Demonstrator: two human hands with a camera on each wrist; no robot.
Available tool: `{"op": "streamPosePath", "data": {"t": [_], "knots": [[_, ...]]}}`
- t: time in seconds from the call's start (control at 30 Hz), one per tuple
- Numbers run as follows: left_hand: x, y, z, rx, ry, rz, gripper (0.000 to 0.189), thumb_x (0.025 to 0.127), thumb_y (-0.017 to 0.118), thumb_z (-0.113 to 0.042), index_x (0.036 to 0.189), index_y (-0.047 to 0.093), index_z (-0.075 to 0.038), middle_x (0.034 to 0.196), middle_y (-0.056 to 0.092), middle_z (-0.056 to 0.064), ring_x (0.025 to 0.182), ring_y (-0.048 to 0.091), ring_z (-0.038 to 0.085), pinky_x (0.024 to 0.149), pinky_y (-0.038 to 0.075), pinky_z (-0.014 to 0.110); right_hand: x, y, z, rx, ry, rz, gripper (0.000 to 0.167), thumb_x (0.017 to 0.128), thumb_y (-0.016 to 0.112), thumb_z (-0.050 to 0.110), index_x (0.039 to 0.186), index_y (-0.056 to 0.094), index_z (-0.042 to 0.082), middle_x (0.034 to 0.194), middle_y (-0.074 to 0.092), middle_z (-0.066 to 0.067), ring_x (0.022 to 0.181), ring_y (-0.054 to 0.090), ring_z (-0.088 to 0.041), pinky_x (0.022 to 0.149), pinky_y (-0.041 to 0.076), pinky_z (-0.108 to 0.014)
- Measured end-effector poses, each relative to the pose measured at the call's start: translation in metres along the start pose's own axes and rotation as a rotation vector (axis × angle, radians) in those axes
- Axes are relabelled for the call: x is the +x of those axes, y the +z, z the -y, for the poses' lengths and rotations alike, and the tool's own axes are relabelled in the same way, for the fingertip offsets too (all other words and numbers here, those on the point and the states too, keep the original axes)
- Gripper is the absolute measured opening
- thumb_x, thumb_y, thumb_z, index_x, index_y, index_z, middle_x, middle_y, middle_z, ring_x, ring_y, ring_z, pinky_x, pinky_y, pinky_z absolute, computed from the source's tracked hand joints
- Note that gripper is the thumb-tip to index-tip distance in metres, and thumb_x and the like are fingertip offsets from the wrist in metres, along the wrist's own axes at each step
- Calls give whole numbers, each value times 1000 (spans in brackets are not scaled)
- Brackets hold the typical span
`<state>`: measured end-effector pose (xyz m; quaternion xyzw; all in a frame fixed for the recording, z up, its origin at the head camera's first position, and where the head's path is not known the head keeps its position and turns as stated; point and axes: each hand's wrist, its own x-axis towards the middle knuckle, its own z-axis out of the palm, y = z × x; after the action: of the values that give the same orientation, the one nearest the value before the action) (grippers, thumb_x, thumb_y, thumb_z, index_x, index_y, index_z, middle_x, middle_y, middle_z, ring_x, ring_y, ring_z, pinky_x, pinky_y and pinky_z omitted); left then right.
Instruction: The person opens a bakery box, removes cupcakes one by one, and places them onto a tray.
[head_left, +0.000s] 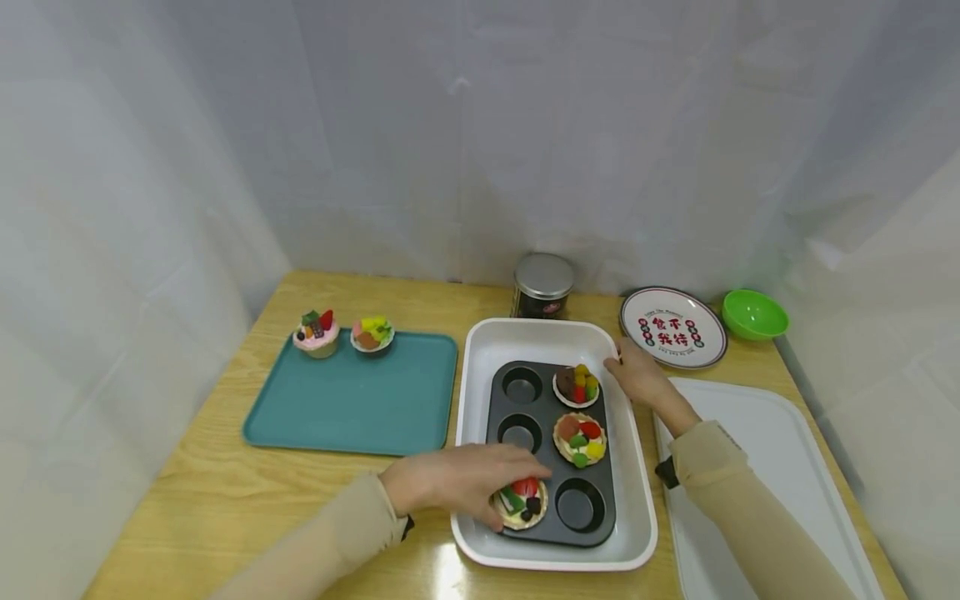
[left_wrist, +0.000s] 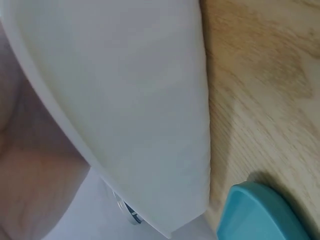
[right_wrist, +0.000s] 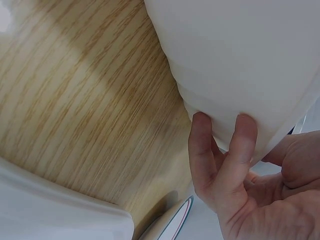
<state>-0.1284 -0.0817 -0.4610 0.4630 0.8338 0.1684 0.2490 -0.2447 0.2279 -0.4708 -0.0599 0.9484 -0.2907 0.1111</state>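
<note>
A dark muffin tin (head_left: 551, 500) lies inside a white rectangular basin (head_left: 555, 558). My left hand (head_left: 468, 479) reaches over the basin's left rim, thumb and fingers around a toy fruit tart (head_left: 522, 504) at the tin's near left cup. In the left wrist view the basin's wall (left_wrist: 135, 110) hides the tart and fingertips. My right hand (head_left: 641, 375) grips the basin's far right corner; in the right wrist view its fingers (right_wrist: 245, 132) press the outer wall, thumb over the rim. Another fruit tart (head_left: 580, 440) and a brown-topped tartlet (head_left: 576, 386) sit in the tin's right column.
Left of the basin is a teal tray (head_left: 352, 408), with a pink cupcake (head_left: 317, 335) and a small fruit tartlet (head_left: 372, 334) at its far edge. Behind stands a lidded canister (head_left: 543, 283). A plate (head_left: 673, 327), green bowl (head_left: 754, 314) and white tray (head_left: 750, 433) are on the right.
</note>
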Motion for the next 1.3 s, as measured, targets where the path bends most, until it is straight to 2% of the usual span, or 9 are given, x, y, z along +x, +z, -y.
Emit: {"op": "streamPosePath", "data": {"t": [0.27, 0.53, 0.63, 0.9, 1.13, 1.3], "knots": [[1, 4, -1, 107, 40, -55, 74, 87, 84, -22, 153, 52, -23, 148, 59, -4, 136, 57, 11, 114, 49, 29, 1, 0, -1, -5, -1, -1, 35, 109, 47, 15, 130, 49, -13, 119, 61, -33, 93, 63, -34, 76, 55, -42], [2, 6, 1, 119, 99, -105, 62, 82, 85, -22, 138, 58, -25, 134, 62, -7, 117, 59, 4, 98, 52, 19, 1, 1, -2, -12, 1, 4, 37, 110, 46, 15, 132, 48, -14, 123, 61, -35, 98, 63, -36, 81, 56, -45], [2, 6, 1, 101, 104, -114, 61, 82, 85, -21, 137, 59, -23, 132, 63, -6, 114, 59, 3, 99, 52, 18, 1, 1, -2, -8, 12, 9, 38, 110, 46, 16, 135, 47, -14, 126, 60, -35, 101, 63, -36, 83, 56, -45], [2, 1, 1, -57, 97, -114, 58, 89, 83, -22, 140, 56, -21, 132, 60, -5, 113, 58, 1, 103, 50, 17, 2, 1, -2, 4, 24, 21, 39, 111, 45, 16, 135, 46, -13, 126, 60, -35, 96, 64, -34, 76, 56, -40], [0, -8, -1, -106, 74, -125, 60, 90, 84, -24, 142, 55, -23, 137, 58, -6, 119, 56, 1, 108, 49, 20, 2, 1, -2, 16, 29, 31, 40, 111, 45, 17, 139, 45, -13, 129, 59, -35, 96, 65, -33, 72, 57, -37], [-6, -21, 0, -117, 78, -173, 60, 92, 83, -24, 144, 55, -20, 141, 57, -4, 124, 55, 3, 113, 48, 22, 2, 1, -1, 22, 25, 22, 38, 111, 46, 16, 136, 46, -12, 126, 60, -34, 91, 64, -31, 68, 56, -35]]}}
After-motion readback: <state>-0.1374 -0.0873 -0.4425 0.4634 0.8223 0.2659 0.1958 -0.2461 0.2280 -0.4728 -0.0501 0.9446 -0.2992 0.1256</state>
